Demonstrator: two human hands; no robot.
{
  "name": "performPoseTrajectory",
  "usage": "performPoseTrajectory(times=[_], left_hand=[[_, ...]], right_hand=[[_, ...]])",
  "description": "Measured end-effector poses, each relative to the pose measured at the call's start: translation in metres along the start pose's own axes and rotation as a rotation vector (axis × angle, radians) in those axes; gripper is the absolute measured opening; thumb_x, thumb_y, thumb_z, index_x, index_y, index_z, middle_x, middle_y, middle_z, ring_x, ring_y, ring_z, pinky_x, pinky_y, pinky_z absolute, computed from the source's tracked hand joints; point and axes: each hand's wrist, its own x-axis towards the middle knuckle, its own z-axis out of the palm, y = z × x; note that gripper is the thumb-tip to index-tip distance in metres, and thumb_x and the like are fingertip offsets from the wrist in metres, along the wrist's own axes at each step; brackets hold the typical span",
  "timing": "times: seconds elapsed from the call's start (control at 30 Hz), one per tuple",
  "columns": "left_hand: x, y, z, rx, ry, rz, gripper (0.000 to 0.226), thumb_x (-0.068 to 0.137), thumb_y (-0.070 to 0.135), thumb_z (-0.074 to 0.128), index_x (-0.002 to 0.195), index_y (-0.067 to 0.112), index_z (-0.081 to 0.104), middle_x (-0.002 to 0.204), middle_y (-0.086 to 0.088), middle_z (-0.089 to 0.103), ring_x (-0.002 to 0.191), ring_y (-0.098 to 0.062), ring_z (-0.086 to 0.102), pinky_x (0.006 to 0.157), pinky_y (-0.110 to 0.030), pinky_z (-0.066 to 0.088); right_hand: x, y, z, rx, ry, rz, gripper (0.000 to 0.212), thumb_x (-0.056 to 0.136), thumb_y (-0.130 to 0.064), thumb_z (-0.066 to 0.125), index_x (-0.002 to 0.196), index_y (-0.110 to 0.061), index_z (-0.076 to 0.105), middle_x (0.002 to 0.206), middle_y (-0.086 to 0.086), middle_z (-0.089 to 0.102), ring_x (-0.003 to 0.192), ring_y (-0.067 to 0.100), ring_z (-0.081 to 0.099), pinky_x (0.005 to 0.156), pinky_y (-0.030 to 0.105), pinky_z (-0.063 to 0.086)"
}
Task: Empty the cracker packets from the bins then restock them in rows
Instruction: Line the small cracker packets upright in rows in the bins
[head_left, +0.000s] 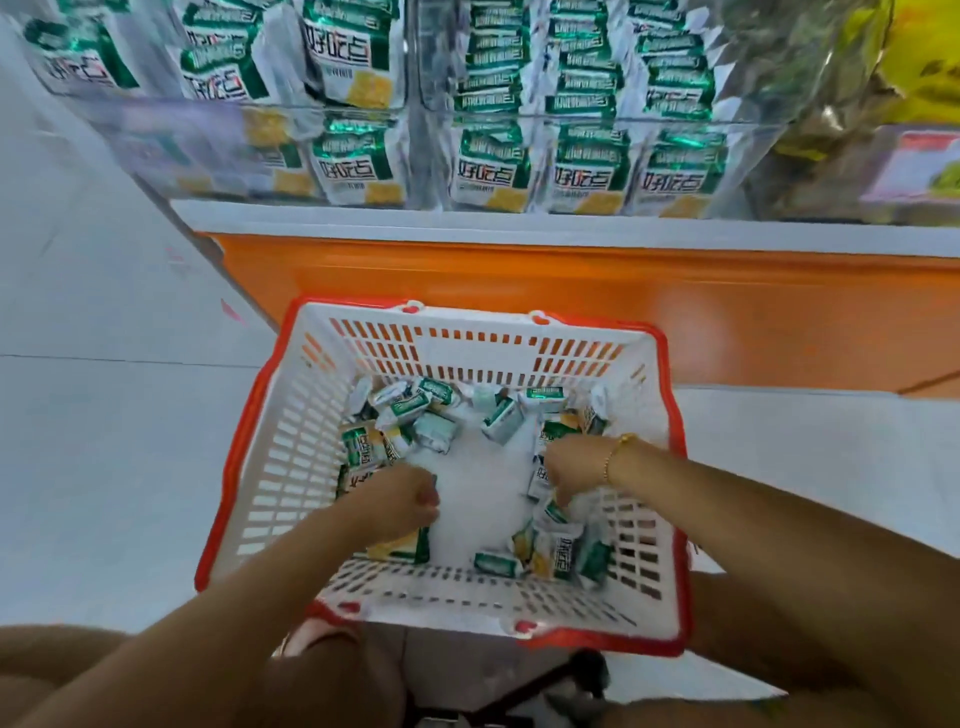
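Note:
A white basket with a red rim (291, 447) stands on the floor below me and holds several green-and-white cracker packets (498, 421) scattered around its sides. My left hand (400, 499) is down inside the basket at its left, fingers curled over packets (400, 545) beneath it. My right hand (571, 467), with a gold bracelet at the wrist, reaches into the right side and grips packets (540, 478) there. Above, clear bins (415, 156) on the shelf hold standing cracker packets (488, 171); the right bin shows them in rows.
The shelf has a white ledge (519, 228) over an orange base (519, 291) just behind the basket. Pale floor tiles (104, 415) spread to the left. Yellow and pink packaged goods (914, 156) sit at the far right of the shelf. My knees frame the bottom of the view.

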Motion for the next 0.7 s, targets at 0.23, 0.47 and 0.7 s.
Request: performPoseTrajectory(times=[0.23,0.47,0.7], left_hand=[[0.053,0.01,0.053,-0.243,-0.175,-0.129,0.031,0.081,0.014,0.071,0.112,0.016,0.067,0.123,-0.003,0.06,0.105,-0.016,0.057,0.09,-0.023,0.042],[0.079,0.028,0.097,-0.255,-0.357,-0.138,0.051,0.079,0.017,0.075,0.127,0.01,0.058,0.129,-0.012,0.058,0.112,-0.026,0.058,0.091,-0.027,0.045],[0.09,0.031,0.102,-0.192,-0.449,-0.168,0.064,0.082,0.029,0.073,0.138,0.009,0.048,0.136,-0.01,0.053,0.119,-0.026,0.054,0.099,-0.032,0.043]], right_hand=[[0.035,-0.011,0.043,0.185,-0.074,0.07,0.025,0.089,-0.033,0.062,0.085,-0.009,0.059,0.082,0.005,0.058,0.075,0.02,0.054,0.064,0.027,0.048],[0.041,-0.019,0.046,0.053,-0.242,0.014,0.061,0.087,-0.049,0.063,0.125,-0.002,0.057,0.096,0.009,0.054,0.095,0.024,0.055,0.08,0.031,0.046],[0.034,-0.021,0.04,0.067,-0.174,-0.034,0.043,0.091,-0.033,0.062,0.119,0.0,0.061,0.087,0.008,0.048,0.076,0.021,0.049,0.076,0.03,0.046]])
